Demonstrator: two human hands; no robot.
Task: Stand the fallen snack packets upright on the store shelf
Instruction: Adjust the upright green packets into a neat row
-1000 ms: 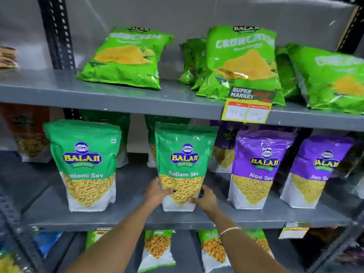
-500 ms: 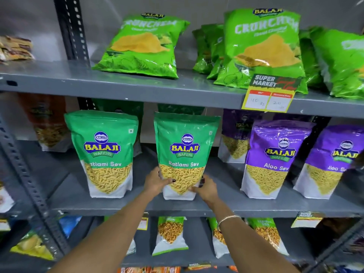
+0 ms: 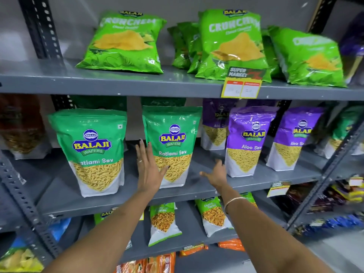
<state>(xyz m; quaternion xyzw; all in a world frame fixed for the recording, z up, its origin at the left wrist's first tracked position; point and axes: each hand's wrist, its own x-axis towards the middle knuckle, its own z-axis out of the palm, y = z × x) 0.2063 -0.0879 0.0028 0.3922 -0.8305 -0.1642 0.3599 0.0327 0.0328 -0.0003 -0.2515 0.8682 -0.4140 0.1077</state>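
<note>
Two green Ratlami Sev packets stand upright on the grey middle shelf (image 3: 197, 191): the left packet (image 3: 92, 150) and the middle packet (image 3: 173, 144). My left hand (image 3: 146, 168) is open with fingers spread, lying flat against the middle packet's left edge. My right hand (image 3: 216, 174) is open and apart from that packet, hovering over the bare shelf just left of a purple Aloo Sev packet (image 3: 248, 140). A second purple packet (image 3: 293, 138) stands further right. More packets stand behind in the back row.
Green Crunchem bags (image 3: 126, 42) lean back on the top shelf, behind a yellow price tag (image 3: 241, 88). Smaller packets (image 3: 163, 221) stand on the lower shelf. A perforated steel upright (image 3: 23, 203) runs down the left, another (image 3: 331, 162) down the right.
Both hands have let go of the middle green packet's base. The left hand rose along its left edge; the right hand moved rightward toward the purple packet. The view shifted.
</note>
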